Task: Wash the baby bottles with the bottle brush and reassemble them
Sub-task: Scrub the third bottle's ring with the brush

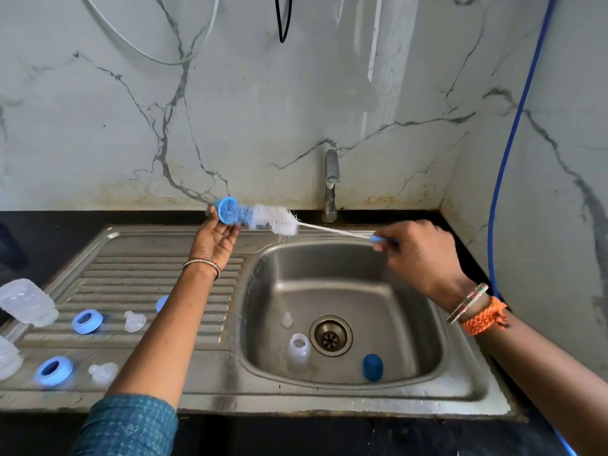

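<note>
Above sink [210,394] | left hand [214,240] holds blue cap [227,210] | right hand [416,255] grips brush [279,220]

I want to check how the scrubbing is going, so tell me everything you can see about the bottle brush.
The bottle brush is a long tool with a thin white twisted stem, a fluffy white bristle head and a blue handle end. It is held nearly level above the sink's back edge, in front of the tap. The right hand grips the handle; the bristle tip pushes into a blue ring held by the left hand. The bristles look blurred, and wetness cannot be judged.
</note>
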Demonstrator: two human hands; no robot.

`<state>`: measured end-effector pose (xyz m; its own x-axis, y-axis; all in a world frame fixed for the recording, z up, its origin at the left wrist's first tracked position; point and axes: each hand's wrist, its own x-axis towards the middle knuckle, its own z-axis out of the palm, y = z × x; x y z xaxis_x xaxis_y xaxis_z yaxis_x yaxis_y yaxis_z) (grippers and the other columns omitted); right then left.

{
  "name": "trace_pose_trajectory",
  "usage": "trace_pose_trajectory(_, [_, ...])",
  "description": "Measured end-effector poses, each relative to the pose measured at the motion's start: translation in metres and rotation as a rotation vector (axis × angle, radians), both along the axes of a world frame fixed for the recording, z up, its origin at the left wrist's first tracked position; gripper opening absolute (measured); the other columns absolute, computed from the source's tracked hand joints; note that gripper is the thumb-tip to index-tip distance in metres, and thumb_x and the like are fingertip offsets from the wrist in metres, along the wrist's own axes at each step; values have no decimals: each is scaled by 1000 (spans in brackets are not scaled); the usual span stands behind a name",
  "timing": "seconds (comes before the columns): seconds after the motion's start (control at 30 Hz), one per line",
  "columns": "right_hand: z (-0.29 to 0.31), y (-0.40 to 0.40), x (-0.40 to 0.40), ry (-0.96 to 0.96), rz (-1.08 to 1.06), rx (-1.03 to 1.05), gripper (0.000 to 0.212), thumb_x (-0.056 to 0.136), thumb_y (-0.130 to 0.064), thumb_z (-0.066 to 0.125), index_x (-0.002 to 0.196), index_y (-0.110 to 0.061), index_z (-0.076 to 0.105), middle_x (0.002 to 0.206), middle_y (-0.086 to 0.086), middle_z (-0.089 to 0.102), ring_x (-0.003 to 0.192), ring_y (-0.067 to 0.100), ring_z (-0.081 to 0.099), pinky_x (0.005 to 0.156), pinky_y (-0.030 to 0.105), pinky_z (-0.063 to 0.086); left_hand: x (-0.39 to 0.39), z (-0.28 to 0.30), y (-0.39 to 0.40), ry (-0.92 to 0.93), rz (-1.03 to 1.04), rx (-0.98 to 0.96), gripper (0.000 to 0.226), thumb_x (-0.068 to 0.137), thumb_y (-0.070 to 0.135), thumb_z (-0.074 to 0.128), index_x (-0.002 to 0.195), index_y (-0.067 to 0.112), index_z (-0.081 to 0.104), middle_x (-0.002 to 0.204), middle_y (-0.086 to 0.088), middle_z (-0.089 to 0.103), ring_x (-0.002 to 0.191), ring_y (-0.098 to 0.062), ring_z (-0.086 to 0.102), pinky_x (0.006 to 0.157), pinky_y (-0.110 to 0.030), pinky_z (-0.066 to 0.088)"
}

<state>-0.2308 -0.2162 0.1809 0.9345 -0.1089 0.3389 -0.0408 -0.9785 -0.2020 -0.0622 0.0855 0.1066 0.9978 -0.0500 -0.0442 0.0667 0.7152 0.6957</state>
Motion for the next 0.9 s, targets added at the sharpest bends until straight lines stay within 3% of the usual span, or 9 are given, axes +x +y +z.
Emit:
trace_pose_trajectory(0.13, [-7, -2, -2, -374, 45, -137, 14, 76, -12, 73, 87, -20, 76, 76, 2, 70, 77, 32, 65, 68, 34, 44, -1, 3, -3, 23, -15, 37, 33, 87, 31, 57, 64, 18, 78, 81, -4, 74, 78, -13, 71, 67, -22, 58])
trace_pose_trajectory(0.23, [1, -2, 2, 276, 97, 383, 17, 88, -21, 60, 79, -20, 75, 53, 0, 56, 50, 21, 54, 52, 26, 39, 0, 3, -1, -20, -43, 15, 18, 62, 29, 85, 70, 14, 78, 85, -6, 74, 84, -18, 71, 71, -27, 59])
trace_pose_trajectory(0.3, [2, -7, 4, 775, 147, 952, 36, 98, -20, 43, 74, -7, 67, 42, -2, 36, 33, 10, 29, 39, 18, 25, 3, -1, 3, -91, -114, 13, 47, 34, 27, 97, 74, 13, 77, 90, -9, 74, 87, -20, 71, 80, -32, 57])
trace_pose_trajectory(0.37, [-2, -14, 8, 830, 171, 1096, 42, 102, -22, 35, 77, -4, 64, 42, -3, 33, 31, 7, 22, 35, 17, 21, 0, -1, 4, -66, -116, -28, 45, 38, 18, 95, 77, 10, 75, 93, -10, 73, 91, -22, 70, 85, -36, 55])
trace_pose_trajectory(0.47, [-8, -13, 9, 449, 190, 616, 25, 96, -29, 56, 81, -21, 74, 51, -1, 56, 39, 5, 42, 46, 20, 35, -3, 2, 3, 27, -55, -142, 20, 72, 16, 64, 88, 4, 67, 95, -15, 70, 94, -25, 67, 80, -37, 57])
trace_pose_trajectory(0.53, [-11, -10, 7, 196, 82, 217, 13, 90, -35, 63, 92, -32, 75, 78, -5, 71, 71, 8, 64, 64, 24, 45, 2, 2, 1, 77, -39, -136, 13, 87, 17, 52, 88, 6, 58, 91, -14, 70, 84, -22, 69, 78, -36, 56])
trace_pose_trajectory(0.63, [-20, 1, 2, -36, 22, -38, 15, 91, -31, 61, 98, -30, 74, 88, -3, 71, 86, 26, 65, 66, 30, 46, 5, 3, -2, 117, -28, -149, 11, 94, 17, 49, 87, 9, 53, 86, -10, 66, 72, -16, 68, 81, -35, 55])
trace_pose_trajectory(0.8, [-9, 3, 4, 883, 175, 1018, 41, 103, -18, 32, 75, -7, 60, 43, -4, 35, 30, 6, 25, 33, 15, 22, 7, 2, -5, 84, -20, -265, 24, 86, 8, 55, 62, 9, 59, 87, -12, 64, 75, -17, 69, 91, -41, 47])
trace_pose_trajectory(0.9, [-11, -1, 7, 730, 240, 1000, 40, 104, -21, 36, 76, -9, 62, 44, -2, 39, 31, 6, 28, 35, 17, 27, 11, -2, -4, 95, -18, -279, 21, 93, 13, 51, 72, 10, 54, 89, -12, 64, 76, -16, 69, 91, -39, 49])
